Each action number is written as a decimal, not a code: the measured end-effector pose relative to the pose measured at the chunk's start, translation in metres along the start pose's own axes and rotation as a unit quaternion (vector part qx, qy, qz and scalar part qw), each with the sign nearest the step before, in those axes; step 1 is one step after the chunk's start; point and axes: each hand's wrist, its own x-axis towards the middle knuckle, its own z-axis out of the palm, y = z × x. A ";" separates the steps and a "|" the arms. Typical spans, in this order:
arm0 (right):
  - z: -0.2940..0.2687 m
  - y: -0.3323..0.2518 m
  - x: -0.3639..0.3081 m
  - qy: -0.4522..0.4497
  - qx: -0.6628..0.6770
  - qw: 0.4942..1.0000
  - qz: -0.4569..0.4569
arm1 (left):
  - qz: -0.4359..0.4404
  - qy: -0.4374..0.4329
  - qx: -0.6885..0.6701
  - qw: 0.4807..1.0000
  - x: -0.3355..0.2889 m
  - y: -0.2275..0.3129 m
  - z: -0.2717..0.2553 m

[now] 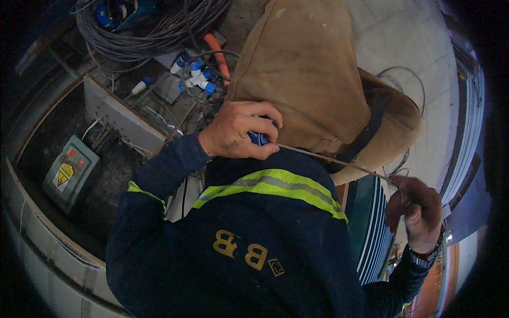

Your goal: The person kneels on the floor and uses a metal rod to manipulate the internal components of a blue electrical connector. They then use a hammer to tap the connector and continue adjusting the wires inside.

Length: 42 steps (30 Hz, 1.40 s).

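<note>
Began at far left: saw a grey electrical box (pixel 79 183) with a yellow warning label (pixel 63 176), set at a slant near a grey-brown board (pixel 122 114). Next, higher up, noted a thick coil of dark cable (pixel 139 52), with blue-and-white plugs (pixel 200 79) bunched below and an orange tube (pixel 217 53) just beside; judged these loosely stowed, aside from the work. Moving right, found the left hand (pixel 236 130) clenched around a small blue case (pixel 258 138), just beyond the navy jacket (pixel 175 254). Read that grip as an anchor for the strip (pixel 339 161) running out rightward past the brown trousers (pixel 297 58); could not tell about contact with the cloth. At far right, saw the right hand (pixel 416 212), with a dark watch (pixel 423 258) at the wrist, closed at the strip's outer end, probably for tension; could not make out the exact pinch. Took the wide spread of both hands as a way of keeping the strip straight. Described the case as rounded, mostly covered by fingers, likely a tape measure; the strip as thin, brownish, nearly straight, slanting down rightward.
</note>
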 end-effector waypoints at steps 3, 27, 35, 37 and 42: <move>0.012 -0.020 0.001 -0.028 -0.003 1.000 0.014 | -0.001 0.001 0.003 1.000 0.000 0.000 -0.001; 0.009 0.012 0.025 0.087 -0.209 0.937 -0.267 | 0.011 -0.018 0.005 1.000 0.000 -0.002 -0.004; -0.003 0.005 0.011 0.077 -0.391 0.844 -0.359 | -0.003 -0.019 -0.014 1.000 0.000 -0.002 -0.003; 0.002 0.009 0.002 0.130 -0.164 0.962 -0.174 | -0.001 -0.018 -0.017 1.000 0.000 -0.002 -0.003; 0.007 -0.005 -0.002 0.018 -0.026 0.999 -0.017 | 0.003 -0.014 -0.014 1.000 0.001 -0.002 -0.003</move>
